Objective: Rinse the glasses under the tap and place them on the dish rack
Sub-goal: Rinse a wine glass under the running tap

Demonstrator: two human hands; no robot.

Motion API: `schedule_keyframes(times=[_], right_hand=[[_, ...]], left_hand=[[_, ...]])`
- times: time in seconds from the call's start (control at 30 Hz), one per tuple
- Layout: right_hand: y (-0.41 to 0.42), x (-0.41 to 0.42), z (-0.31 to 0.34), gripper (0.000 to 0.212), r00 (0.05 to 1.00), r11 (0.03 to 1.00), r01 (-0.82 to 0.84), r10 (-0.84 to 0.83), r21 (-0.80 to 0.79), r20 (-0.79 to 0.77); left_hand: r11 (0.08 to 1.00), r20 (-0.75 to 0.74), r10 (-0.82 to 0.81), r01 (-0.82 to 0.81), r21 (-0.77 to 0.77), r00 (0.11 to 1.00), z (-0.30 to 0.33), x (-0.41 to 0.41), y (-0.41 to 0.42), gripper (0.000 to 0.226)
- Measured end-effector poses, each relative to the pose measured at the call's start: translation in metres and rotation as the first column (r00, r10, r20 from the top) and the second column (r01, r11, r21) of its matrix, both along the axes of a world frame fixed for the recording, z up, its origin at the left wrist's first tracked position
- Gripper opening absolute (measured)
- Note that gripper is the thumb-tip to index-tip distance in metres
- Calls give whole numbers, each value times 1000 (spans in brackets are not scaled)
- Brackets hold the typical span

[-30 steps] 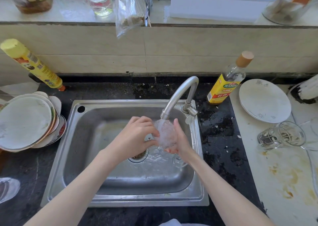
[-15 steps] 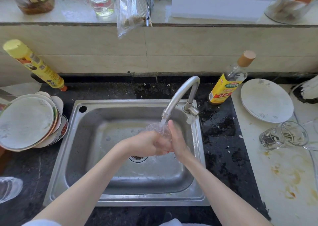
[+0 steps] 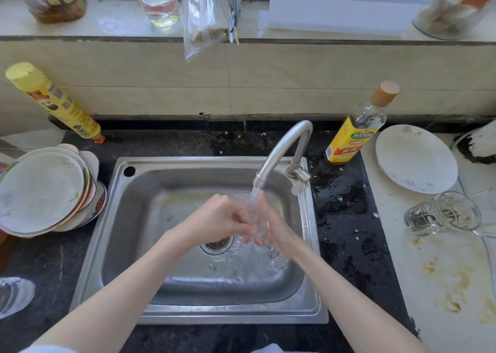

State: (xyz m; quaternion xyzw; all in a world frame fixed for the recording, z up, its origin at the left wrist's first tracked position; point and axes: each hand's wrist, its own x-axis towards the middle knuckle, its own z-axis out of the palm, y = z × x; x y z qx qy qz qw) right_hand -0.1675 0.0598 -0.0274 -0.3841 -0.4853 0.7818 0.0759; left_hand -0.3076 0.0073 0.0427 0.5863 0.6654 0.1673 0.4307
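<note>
Both hands (image 3: 241,223) still rubbing glass (image 3: 255,218).

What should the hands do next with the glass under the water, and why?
Probably turn the glass a little under the tap, so the running water reaches every side. Both hands hold it in the stream over the sink: left hand and right hand. Another glass lies on its side, waiting.

Beige tiled wall (image 3: 268,84) (sunlit) above black countertop (image 3: 346,218).
</note>
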Motion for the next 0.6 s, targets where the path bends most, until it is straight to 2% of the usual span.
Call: schedule_keyframes(times=[0.07, 0.1, 0.17, 0.23, 0.3, 0.37, 0.47, 0.53, 0.6], right_hand=[[-5, -4, -2, 85, 994, 991, 106, -105, 75, -19], [-4, -5, -5, 84, 989, 987, 143, -141, 74, -31], [0, -6, 0, 69, 988, 991, 130, -132, -33, -81], [6, -3, 13, 68, 991, 974, 30, -59, -224, -121], [10, 2, 14, 66, 998, 949, -30, 9, -314, -68], [12, 5, 8, 67, 999, 952, -42, 32, -303, -36], [8, 6, 0, 81, 998, 992, -24, 16, -128, -58], [3, 6, -6, 93, 997, 998, 64, -65, -18, -52], [-1, 6, -7, 97, 989, 990, 140, -139, 16, -45]], left_hand=[[994, 18, 110, -110, 12, 994, -2, 3, 3, 20], [997, 17, 81, -81, -7, 997, 0, 4, 5, 16], [986, -47, -152, 149, -70, 987, 3, 4, 8, 10], [916, -153, -390, 365, -167, 908, 8, 3, 9, 17], [878, -160, -463, 427, -217, 872, 10, 3, 12, 17], [899, -139, -419, 389, -199, 897, 9, 4, 14, 14], [975, -70, -194, 185, -120, 979, 6, 3, 14, 5], [996, -75, -71, 67, -51, 995, 1, 4, 15, 15], [999, -56, -42, 40, -26, 998, -1, 4, 13, 23]])
